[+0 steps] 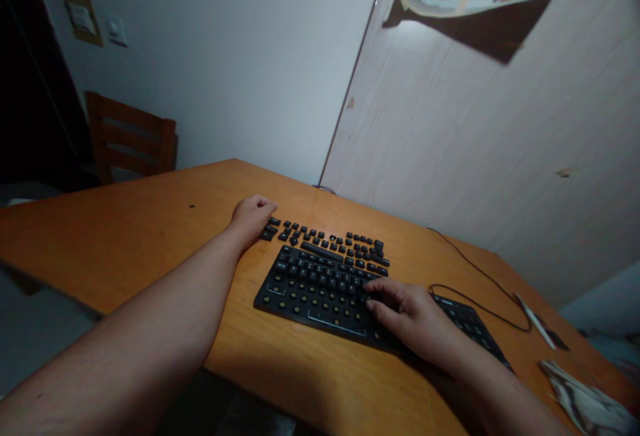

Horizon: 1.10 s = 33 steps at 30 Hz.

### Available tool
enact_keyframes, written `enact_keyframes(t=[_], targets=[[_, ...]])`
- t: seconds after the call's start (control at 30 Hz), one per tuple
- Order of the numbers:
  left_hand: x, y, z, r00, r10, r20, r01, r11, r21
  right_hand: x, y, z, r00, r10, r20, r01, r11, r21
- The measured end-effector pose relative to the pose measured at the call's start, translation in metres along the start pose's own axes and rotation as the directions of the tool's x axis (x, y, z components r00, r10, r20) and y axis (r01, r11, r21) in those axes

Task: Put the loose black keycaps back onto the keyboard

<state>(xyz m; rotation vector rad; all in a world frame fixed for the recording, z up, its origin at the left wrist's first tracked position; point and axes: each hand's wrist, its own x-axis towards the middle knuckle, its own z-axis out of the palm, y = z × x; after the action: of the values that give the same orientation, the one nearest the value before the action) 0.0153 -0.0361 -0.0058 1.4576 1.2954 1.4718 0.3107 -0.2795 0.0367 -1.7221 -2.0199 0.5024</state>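
A black keyboard (320, 313) lies on the wooden table. Keycaps sit on its upper rows, while the lower rows show bare key stems. My right hand (407, 316) rests over its middle, thumb and index finger pinched around a black keycap at the edge of the capped row. Behind the keyboard, loose keycaps (313, 233) are laid out in rows with a long space bar (321, 251). My left hand (253, 217) is curled beside the left end of these rows. Its fingertips are mostly hidden, so what it holds, if anything, cannot be seen.
The wooden table (160, 223) has a small dark piece (192, 206) at left. A black cable (480, 263) loops at right, near a white pen-like stick (537, 323) and a crumpled cloth or bag (585, 396). A wooden chair (133, 136) stands by the wall.
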Motion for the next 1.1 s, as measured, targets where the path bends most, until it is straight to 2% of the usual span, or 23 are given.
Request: enact_keyframes(t=[0.1, 0.27, 0.5, 1.1], targets=[[0.0, 0.0, 0.0, 1.0, 0.015, -0.001, -0.015, 1.0, 0.011, 0.0, -0.002, 0.001, 1.0, -0.026, 0.013, 0.026, 1.0, 0.013], [-0.003, 0.003, 0.0, 1.0, -0.012, -0.006, 0.012, 1.0, -0.009, 0.0, -0.005, 0.005, 0.999, 0.045, 0.014, -0.046, 0.997, 0.056], [0.0, -0.001, 0.0, 1.0, 0.009, 0.015, -0.009, 1.0, 0.003, 0.003, -0.003, 0.002, 0.998, 0.026, -0.054, -0.031, 0.996, -0.088], [0.002, -0.002, 0.0, 1.0, 0.011, 0.008, -0.011, 1.0, 0.022, 0.01, -0.016, -0.003, 1.0, 0.009, 0.026, -0.002, 0.967, -0.254]])
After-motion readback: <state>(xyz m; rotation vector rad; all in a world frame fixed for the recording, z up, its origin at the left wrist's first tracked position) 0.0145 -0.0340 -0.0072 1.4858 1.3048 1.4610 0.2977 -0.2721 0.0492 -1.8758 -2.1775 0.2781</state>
